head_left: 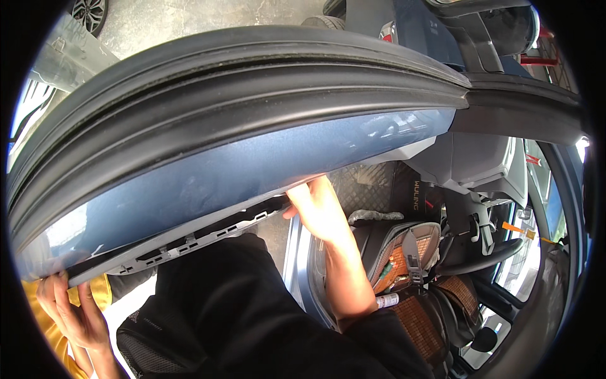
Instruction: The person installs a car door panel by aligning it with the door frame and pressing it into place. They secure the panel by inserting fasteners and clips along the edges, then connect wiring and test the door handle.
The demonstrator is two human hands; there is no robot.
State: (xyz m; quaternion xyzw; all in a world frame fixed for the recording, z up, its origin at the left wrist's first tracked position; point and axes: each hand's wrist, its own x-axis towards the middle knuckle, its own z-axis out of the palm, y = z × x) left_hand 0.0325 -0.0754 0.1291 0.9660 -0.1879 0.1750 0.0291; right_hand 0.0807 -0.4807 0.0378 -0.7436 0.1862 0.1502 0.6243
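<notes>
A long grey trim panel with a slotted, clip-lined edge runs slantwise below a glossy blue car body panel. My left hand grips the trim's left end, fingers on top and thumb beneath. At the other end my right hand is closed round the trim's edge, its thumb and part of the fingers hidden behind it. A dark gap shows between the trim and the slotted strip. Thick black ridged rubber seals curve along the far side of the blue panel.
To the right lies the car interior, with a steering wheel, a seat with woven covers and a white bottle. Beside my left hand is another person's yellow clothing. A car wheel shows at the far left.
</notes>
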